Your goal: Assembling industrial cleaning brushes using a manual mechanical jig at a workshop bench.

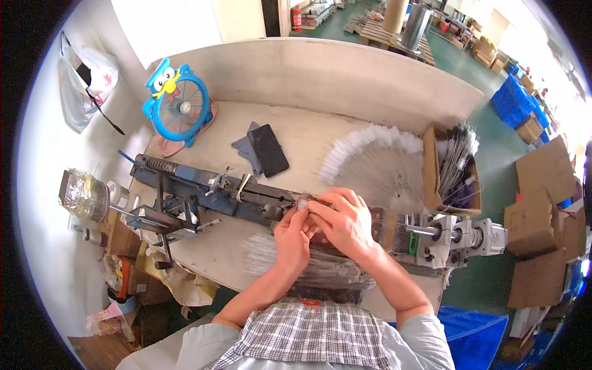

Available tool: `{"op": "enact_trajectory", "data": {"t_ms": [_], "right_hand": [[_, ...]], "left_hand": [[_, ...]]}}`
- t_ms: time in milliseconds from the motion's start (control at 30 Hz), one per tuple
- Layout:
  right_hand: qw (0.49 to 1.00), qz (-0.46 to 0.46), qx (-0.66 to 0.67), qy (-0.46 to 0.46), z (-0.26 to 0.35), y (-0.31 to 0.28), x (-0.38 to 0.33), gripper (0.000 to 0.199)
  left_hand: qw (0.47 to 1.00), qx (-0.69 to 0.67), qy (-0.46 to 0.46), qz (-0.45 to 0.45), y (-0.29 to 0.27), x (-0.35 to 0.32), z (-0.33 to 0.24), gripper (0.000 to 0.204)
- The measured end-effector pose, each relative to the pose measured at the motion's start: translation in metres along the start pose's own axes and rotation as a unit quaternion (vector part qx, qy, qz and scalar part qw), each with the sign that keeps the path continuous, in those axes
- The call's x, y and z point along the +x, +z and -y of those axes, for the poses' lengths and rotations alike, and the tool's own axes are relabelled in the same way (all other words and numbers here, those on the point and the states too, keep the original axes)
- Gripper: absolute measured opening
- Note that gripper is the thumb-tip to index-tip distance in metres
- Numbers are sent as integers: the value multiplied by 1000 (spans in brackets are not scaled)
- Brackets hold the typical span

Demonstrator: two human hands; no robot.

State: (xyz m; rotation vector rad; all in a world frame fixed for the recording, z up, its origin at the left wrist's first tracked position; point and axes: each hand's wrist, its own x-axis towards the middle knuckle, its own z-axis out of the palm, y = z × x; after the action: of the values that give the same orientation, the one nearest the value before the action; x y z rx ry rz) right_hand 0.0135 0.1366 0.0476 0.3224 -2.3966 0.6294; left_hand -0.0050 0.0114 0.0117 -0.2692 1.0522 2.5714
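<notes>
My left hand [292, 239] and my right hand [345, 223] meet at the near end of a long dark metal bench fixture [206, 192]. The fingertips of both are pinched together around a small pale piece [302, 204], too small to name. Beneath and in front of them lies a bundle of thin metal wires [265, 254]. To the right of the fixture stands a silver clamp unit with a shaft [459, 233]. Beyond my right hand, a fan of thin wires with white fluffy ends [357, 145] spreads over the table.
A cardboard box [434, 179] of dark-tipped wires stands at the right. A blue cartoon-shaped fan [182, 108] and a black phone [269, 151] are at the back. A spool [86, 196] and a crank handle [163, 265] stick out at the left. A low panel [308, 71] borders the table.
</notes>
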Motion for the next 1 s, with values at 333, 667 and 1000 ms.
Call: {"op": "enact_trajectory", "data": {"t_ms": [333, 667, 1000], "right_hand": [[1000, 29, 11, 7, 6, -9, 3, 25], [998, 50, 21, 23, -2, -8, -1, 26], [999, -3, 17, 36, 6, -3, 1, 30]], "left_hand": [[1000, -1, 3, 9, 1, -2, -1, 12], [1000, -27, -6, 8, 0, -1, 3, 13], [999, -31, -5, 15, 0, -3, 0, 14]]}}
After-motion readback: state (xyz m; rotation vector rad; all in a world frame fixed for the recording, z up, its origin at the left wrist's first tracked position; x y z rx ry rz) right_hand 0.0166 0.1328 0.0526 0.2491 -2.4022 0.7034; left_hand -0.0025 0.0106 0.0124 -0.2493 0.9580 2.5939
